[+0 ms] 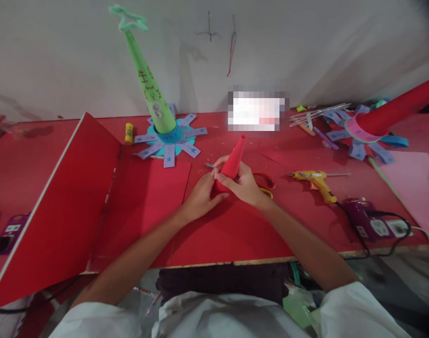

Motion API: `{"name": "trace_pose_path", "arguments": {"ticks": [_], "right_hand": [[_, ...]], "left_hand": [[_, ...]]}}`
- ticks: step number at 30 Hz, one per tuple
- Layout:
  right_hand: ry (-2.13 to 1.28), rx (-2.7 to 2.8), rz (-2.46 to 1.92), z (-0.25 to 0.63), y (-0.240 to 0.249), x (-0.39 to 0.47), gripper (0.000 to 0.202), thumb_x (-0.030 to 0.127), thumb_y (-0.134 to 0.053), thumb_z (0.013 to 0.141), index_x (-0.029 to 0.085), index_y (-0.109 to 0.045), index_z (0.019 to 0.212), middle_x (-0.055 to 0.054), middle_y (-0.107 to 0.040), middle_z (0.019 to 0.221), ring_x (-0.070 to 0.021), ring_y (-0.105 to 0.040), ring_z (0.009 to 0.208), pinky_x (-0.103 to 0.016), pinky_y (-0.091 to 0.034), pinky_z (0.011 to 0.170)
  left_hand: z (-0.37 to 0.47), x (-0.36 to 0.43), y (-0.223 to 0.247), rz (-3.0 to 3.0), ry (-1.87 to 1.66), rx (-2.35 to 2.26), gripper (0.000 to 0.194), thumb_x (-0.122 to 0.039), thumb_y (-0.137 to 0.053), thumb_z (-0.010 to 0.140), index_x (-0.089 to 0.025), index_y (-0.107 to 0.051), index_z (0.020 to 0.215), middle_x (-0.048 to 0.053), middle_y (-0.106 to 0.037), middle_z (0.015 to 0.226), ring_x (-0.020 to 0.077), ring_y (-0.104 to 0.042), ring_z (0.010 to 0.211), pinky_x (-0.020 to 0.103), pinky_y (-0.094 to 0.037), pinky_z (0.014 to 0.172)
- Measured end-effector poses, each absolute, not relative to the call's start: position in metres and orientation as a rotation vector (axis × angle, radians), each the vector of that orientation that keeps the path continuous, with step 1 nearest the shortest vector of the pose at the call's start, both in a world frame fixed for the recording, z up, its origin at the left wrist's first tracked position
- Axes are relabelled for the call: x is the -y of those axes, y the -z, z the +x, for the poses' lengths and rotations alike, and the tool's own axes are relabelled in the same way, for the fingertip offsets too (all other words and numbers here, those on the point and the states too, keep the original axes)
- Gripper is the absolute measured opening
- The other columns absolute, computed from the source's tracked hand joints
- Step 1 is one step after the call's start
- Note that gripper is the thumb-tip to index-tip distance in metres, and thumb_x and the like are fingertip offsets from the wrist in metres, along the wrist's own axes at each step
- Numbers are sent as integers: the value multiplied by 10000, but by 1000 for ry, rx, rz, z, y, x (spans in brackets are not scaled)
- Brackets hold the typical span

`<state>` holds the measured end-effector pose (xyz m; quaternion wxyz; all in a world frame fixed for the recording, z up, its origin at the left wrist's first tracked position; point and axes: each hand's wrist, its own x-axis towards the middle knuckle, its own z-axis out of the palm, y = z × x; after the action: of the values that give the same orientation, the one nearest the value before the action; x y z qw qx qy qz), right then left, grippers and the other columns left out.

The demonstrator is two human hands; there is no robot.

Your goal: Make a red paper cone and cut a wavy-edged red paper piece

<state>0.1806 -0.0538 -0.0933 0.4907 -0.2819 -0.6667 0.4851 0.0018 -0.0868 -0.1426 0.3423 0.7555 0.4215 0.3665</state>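
A rolled red paper cone (234, 159) stands tilted over the red table (231, 234), its narrow end up with a small opening. My right hand (245, 184) wraps round the cone from the right, thumb across its front. At its lower left side, my left hand (202, 195) holds the cone's lower edge, fingers near those of my right hand. Scissors with red and yellow handles (265, 180) lie partly hidden behind my right hand. A green paper cone (151, 89) with a blue band and purple strips stands at the back left.
A red board (69, 202) stands upright on the left, near a yellow glue stick (128, 134). To the right are a yellow glue gun (315, 180), a purple power strip (367, 218), pink paper (411, 183) and another red cone (393, 112).
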Motion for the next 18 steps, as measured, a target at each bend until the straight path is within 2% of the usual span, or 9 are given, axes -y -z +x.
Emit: {"name": "trace_pose_path", "arguments": {"ticks": [7,12,15,18], "right_hand": [[-1242,1526,-652,180,96,54,285,505,-772,985,269,-672,1109,1,-687,907,-195,-686,864,-407,-584,894],[-1241,1467,-557,180,82,70,252,449,-759,1010,275,-665,1166,0,-679,888,-210,-696,866,-438,-593,906],[-1242,1442,-508,180,76,80,279,457,-749,1015,272,-644,1195,-5,-675,873,-225,-712,881,-432,-608,860],[-1233,1426,-538,180,77,84,309,473,-755,1010,269,-640,1212,-8,-680,879,-236,-722,917,-447,-609,893]], "left_hand": [[-2,87,140,1984,-919,-1111,590,-522,-715,1002,-204,-568,1477,207,-691,1426,392,-661,1334,586,-526,1132],[1,97,131,2050,-984,-1081,696,-599,-763,958,-199,-563,1491,222,-639,1519,429,-592,1442,630,-473,1207],[7,106,124,1962,-1001,-1055,715,-635,-760,952,-187,-559,1471,206,-662,1487,401,-655,1370,566,-550,1137],[13,113,117,1848,-991,-1047,673,-626,-756,956,-174,-576,1420,178,-711,1396,361,-723,1247,481,-607,1037]]}}
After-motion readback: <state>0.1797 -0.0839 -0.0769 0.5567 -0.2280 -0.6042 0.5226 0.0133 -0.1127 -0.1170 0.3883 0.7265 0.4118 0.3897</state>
